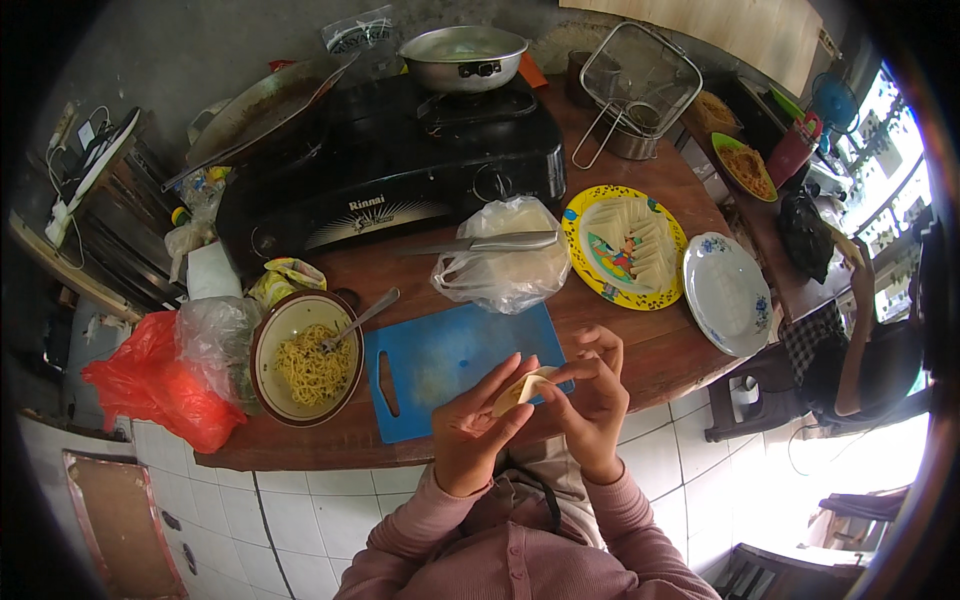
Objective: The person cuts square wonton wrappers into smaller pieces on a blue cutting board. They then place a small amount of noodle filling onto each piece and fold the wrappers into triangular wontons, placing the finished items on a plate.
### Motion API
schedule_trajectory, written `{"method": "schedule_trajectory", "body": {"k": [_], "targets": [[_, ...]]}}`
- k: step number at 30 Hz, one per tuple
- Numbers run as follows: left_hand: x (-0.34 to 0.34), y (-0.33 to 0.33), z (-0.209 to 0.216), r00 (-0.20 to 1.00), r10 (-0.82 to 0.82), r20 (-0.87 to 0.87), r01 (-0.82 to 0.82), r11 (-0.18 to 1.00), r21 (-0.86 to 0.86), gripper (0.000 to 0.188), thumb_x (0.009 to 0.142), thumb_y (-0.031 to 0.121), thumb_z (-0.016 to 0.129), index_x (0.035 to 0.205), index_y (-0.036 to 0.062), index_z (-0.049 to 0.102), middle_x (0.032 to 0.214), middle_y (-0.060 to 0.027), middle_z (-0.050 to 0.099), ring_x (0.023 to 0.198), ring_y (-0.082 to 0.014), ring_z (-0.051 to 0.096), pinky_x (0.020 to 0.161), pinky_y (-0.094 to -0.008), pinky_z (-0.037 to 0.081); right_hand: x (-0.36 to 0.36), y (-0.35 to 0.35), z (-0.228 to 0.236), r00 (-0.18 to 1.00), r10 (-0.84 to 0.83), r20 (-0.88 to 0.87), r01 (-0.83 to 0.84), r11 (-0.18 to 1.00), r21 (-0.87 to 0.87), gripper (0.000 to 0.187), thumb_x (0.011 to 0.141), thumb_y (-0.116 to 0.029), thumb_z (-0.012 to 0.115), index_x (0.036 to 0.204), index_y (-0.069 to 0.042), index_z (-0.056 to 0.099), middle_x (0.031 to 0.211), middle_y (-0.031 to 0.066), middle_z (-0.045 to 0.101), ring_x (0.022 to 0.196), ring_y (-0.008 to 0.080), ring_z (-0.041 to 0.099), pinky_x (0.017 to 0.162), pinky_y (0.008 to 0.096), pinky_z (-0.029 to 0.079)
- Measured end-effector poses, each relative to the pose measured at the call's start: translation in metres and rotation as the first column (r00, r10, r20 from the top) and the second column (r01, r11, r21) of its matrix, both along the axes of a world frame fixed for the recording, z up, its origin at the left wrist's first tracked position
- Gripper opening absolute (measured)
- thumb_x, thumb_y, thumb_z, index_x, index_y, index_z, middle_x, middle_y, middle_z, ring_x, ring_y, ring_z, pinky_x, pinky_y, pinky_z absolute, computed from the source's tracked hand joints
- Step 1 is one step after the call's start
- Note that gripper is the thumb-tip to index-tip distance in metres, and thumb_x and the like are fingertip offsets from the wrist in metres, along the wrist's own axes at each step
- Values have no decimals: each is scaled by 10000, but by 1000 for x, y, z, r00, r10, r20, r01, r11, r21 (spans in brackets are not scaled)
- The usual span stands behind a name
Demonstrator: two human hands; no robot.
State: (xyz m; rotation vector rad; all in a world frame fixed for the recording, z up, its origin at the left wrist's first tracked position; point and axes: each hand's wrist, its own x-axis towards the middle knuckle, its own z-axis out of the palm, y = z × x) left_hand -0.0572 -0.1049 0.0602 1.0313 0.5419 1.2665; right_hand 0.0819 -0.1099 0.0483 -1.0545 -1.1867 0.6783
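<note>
- Status, my read: mid-batch. One noodle-filled wrapper (520,393) in hand, fold not closed; yellowish filling shows between its pale flaps.
- Done, by the look of it: overlapping row of pale folded wrappers (650,257) on the yellow-rimmed plate (672,225). Can't tell from here whether each one is filled.
- Left: closing this one. Noodles (310,365) remain in the brown-rimmed bowl (262,365), metal utensil (370,313) leaning in them, so more filling is available. Pale stack in the clear plastic bag (500,285) is probably more wrappers; knife (512,241) lies on top.
- Wrapper position: between the two hands, held up over the near right part of the blue cutting board (425,350).
- Left hand (468,420): thumb and fingers pinched on the wrapper's left side, supporting it.
- Right hand (590,405): thumb and index pinched on the wrapper's right edge, other fingers curled clear.
- Floral-rimmed white plate (728,295) sits just beside the yellow-rimmed one, well right of the wrapper.
</note>
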Motion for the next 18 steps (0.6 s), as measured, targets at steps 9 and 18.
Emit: {"method": "schedule_trajectory", "body": {"k": [9,18], "targets": [[4,-1,0,992,98,-81,-92,993,71,403,901,-43,530,1298,-54,461,1241,-193,561,1151,-194,532,989,-290,409,-11,-1,0,998,-60,-31,61,998,16,167,713,-44,745,841,-48,639,1144,112,422,1116,219,396,950,356,281],[5,-2,3,954,230,-192,-190,960,204,353,894,-53,532,1246,-60,517,1164,-200,610,1091,-189,573,950,-274,427,-24,0,-1,987,-104,-121,114,991,77,169,739,-26,721,865,-28,608,1111,125,433,1097,217,414,950,346,291]]}}
